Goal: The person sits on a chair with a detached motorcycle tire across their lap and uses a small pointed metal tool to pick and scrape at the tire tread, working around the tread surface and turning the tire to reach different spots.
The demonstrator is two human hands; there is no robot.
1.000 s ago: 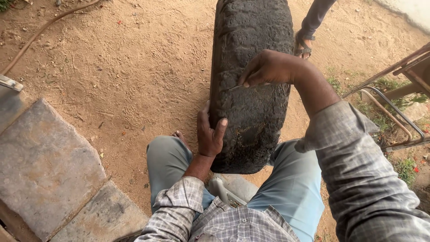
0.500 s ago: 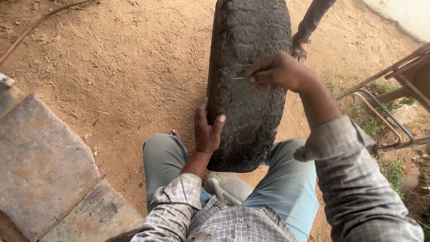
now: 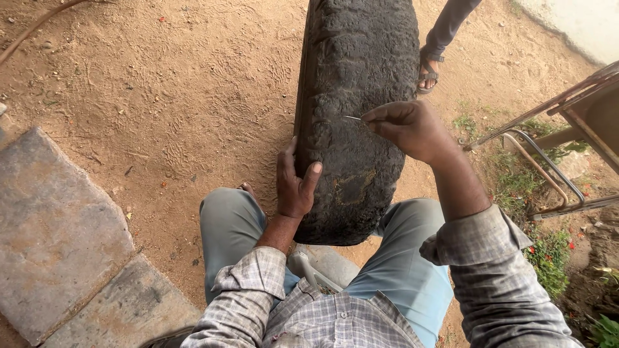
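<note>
Rubber tyre (image 3: 358,116) stands between our knees; our left hand (image 3: 295,183) clasps its edge to steady it, while our right hand (image 3: 409,129) pinches a thin pin (image 3: 353,118) against the tread.

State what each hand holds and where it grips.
Right hand pinches a thin metal needle-like tool by its rear end. Left hand grips the worn black rubber tyre at its tread edge.
</note>
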